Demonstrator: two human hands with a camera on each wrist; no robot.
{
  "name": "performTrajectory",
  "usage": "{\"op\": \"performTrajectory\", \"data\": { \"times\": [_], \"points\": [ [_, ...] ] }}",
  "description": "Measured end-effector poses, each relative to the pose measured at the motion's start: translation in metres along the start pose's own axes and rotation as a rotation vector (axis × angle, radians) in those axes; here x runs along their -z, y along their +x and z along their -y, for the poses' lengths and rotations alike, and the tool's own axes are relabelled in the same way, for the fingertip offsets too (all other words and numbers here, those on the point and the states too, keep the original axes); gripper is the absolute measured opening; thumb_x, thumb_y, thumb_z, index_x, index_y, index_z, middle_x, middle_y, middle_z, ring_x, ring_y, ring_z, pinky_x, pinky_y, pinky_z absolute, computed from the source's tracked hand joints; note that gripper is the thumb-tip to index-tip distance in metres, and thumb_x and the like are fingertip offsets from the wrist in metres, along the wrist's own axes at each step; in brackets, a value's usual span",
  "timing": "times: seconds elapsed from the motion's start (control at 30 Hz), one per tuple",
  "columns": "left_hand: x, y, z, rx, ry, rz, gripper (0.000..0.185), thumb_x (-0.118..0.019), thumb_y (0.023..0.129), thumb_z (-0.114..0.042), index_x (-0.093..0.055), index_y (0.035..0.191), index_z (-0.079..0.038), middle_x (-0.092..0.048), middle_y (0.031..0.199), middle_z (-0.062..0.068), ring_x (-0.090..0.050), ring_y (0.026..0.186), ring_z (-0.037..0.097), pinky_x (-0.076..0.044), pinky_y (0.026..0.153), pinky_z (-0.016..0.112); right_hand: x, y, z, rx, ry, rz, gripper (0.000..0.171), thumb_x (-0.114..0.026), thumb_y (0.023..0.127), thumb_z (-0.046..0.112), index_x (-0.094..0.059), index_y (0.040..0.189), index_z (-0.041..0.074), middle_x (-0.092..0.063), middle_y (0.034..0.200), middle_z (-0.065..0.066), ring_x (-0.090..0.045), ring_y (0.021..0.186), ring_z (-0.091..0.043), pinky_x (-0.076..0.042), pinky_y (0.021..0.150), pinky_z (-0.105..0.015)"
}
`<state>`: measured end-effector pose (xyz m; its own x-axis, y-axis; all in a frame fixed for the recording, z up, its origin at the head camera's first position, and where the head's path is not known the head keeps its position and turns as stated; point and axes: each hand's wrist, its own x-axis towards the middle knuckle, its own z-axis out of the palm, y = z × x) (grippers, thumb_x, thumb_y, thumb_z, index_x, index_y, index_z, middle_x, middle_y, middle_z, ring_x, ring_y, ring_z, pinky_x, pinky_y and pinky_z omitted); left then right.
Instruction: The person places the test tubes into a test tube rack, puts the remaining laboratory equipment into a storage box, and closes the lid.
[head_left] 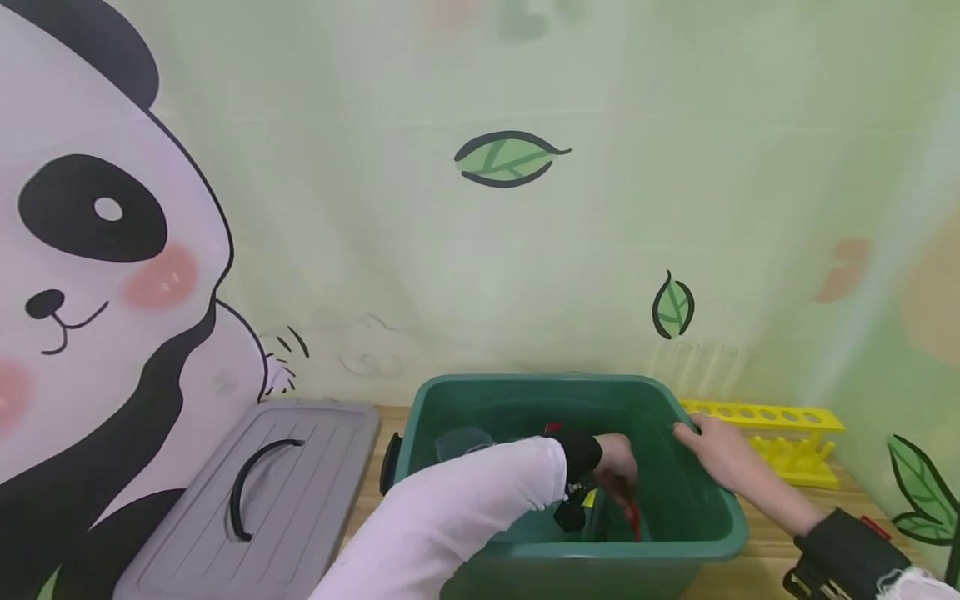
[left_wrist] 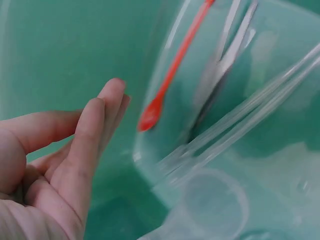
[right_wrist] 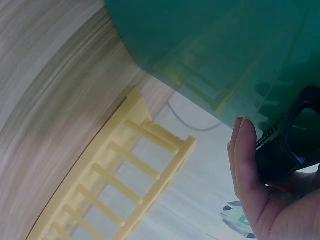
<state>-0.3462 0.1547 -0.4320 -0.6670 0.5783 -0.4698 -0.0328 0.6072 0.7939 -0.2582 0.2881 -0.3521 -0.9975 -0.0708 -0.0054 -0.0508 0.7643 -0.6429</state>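
A green plastic bin [head_left: 525,385] stands on a wooden table. My left hand [head_left: 618,467], in a white sleeve, reaches down inside it. In the left wrist view the left hand [left_wrist: 85,150] is open with straight fingers and holds nothing. Just beyond its fingertips lie a red spoon [left_wrist: 170,75], thin glass rods [left_wrist: 250,110] and a clear beaker [left_wrist: 210,200]. My right hand [head_left: 712,446] grips the bin's right rim. In the right wrist view the right hand [right_wrist: 250,180] lies against the bin's black handle [right_wrist: 290,145] on the green wall [right_wrist: 225,50].
A grey lid [head_left: 262,492] with a black handle lies to the left of the bin. A yellow test-tube rack [head_left: 780,425] stands on the table right of the bin, close to my right hand; the rack [right_wrist: 125,175] holds no tubes. A cartoon-printed wall is directly behind.
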Motion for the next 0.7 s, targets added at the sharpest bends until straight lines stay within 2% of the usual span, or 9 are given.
{"op": "performTrajectory", "data": {
  "times": [0.03, 0.07, 0.17, 0.23, 0.3, 0.33, 0.43, 0.53, 0.7],
  "points": [
    [0.007, -0.034, -0.02, -0.03, 0.067, -0.054, 0.011, -0.054, 0.08, 0.011, -0.063, 0.075, 0.014, -0.064, 0.073, 0.021, -0.064, 0.073, 0.028, -0.051, 0.066, 0.029, 0.001, -0.001, 0.001, 0.007, -0.01, -0.005, 0.039, -0.039, 0.097, 0.022, -0.047, 0.11, -0.014, -0.061, 0.09, -0.017, -0.061, 0.073, -0.026, -0.051, 0.06, -0.038],
    [0.013, -0.056, -0.035, -0.014, 0.006, -0.054, 0.007, -0.056, 0.079, 0.013, -0.062, 0.079, 0.018, -0.062, 0.075, 0.025, -0.063, 0.075, 0.032, -0.051, 0.067, 0.032, 0.001, -0.001, 0.001, 0.012, -0.02, -0.011, 0.039, -0.039, 0.097, 0.022, -0.048, 0.109, -0.014, -0.061, 0.089, -0.017, -0.061, 0.073, -0.026, -0.051, 0.061, -0.039],
    [0.029, -0.055, -0.04, -0.082, 0.01, -0.038, 0.006, -0.059, 0.077, 0.012, -0.062, 0.073, 0.016, -0.062, 0.066, 0.021, -0.064, 0.062, 0.028, -0.052, 0.059, 0.032, 0.002, -0.002, 0.003, 0.031, -0.064, -0.031, 0.037, -0.04, 0.096, 0.022, -0.051, 0.104, -0.012, -0.06, 0.086, -0.015, -0.058, 0.071, -0.024, -0.05, 0.062, -0.039],
    [0.037, -0.06, -0.043, -0.112, -0.002, -0.034, 0.008, -0.058, 0.078, 0.011, -0.063, 0.075, 0.016, -0.062, 0.066, 0.022, -0.063, 0.06, 0.028, -0.052, 0.059, 0.033, 0.001, -0.001, 0.004, 0.037, -0.083, -0.039, 0.036, -0.04, 0.096, 0.022, -0.052, 0.102, -0.011, -0.06, 0.085, -0.013, -0.057, 0.071, -0.023, -0.05, 0.063, -0.04],
    [0.044, -0.073, -0.047, -0.134, -0.065, -0.02, 0.009, -0.056, 0.08, 0.011, -0.062, 0.078, 0.018, -0.062, 0.067, 0.023, -0.063, 0.062, 0.03, -0.052, 0.061, 0.036, 0.0, -0.001, 0.004, 0.037, -0.091, -0.036, 0.036, -0.041, 0.096, 0.022, -0.052, 0.103, -0.011, -0.06, 0.086, -0.013, -0.056, 0.072, -0.023, -0.05, 0.064, -0.04],
    [0.046, -0.082, -0.051, -0.157, -0.053, -0.052, 0.01, -0.056, 0.082, 0.011, -0.062, 0.081, 0.019, -0.062, 0.069, 0.023, -0.064, 0.064, 0.03, -0.052, 0.062, 0.036, 0.0, -0.001, 0.005, 0.04, -0.094, -0.036, 0.036, -0.041, 0.096, 0.021, -0.052, 0.104, -0.012, -0.06, 0.086, -0.013, -0.056, 0.072, -0.023, -0.049, 0.064, -0.041],
    [0.055, -0.103, -0.057, -0.238, -0.081, -0.062, 0.01, -0.056, 0.082, 0.01, -0.062, 0.079, 0.017, -0.062, 0.07, 0.024, -0.063, 0.066, 0.032, -0.052, 0.058, 0.033, 0.0, -0.001, 0.005, 0.041, -0.091, -0.036, 0.036, -0.04, 0.096, 0.021, -0.052, 0.103, -0.013, -0.06, 0.085, -0.014, -0.056, 0.073, -0.024, -0.049, 0.064, -0.041],
    [0.063, -0.117, -0.06, -0.306, -0.086, -0.055, 0.011, -0.055, 0.084, 0.01, -0.063, 0.08, 0.017, -0.062, 0.074, 0.026, -0.063, 0.069, 0.033, -0.051, 0.055, 0.03, 0.001, 0.0, 0.005, 0.05, -0.099, -0.045, 0.035, -0.04, 0.096, 0.02, -0.053, 0.101, -0.012, -0.059, 0.082, -0.012, -0.056, 0.071, -0.023, -0.049, 0.063, -0.04],
    [0.075, -0.138, -0.06, -0.369, -0.081, -0.047, 0.012, -0.054, 0.086, 0.007, -0.063, 0.083, 0.014, -0.063, 0.074, 0.023, -0.064, 0.066, 0.029, -0.051, 0.058, 0.029, 0.0, -0.001, 0.006, 0.063, -0.097, -0.031, 0.035, -0.039, 0.096, 0.019, -0.053, 0.099, -0.012, -0.059, 0.077, -0.008, -0.056, 0.066, -0.02, -0.05, 0.059, -0.037]
  ]
}}
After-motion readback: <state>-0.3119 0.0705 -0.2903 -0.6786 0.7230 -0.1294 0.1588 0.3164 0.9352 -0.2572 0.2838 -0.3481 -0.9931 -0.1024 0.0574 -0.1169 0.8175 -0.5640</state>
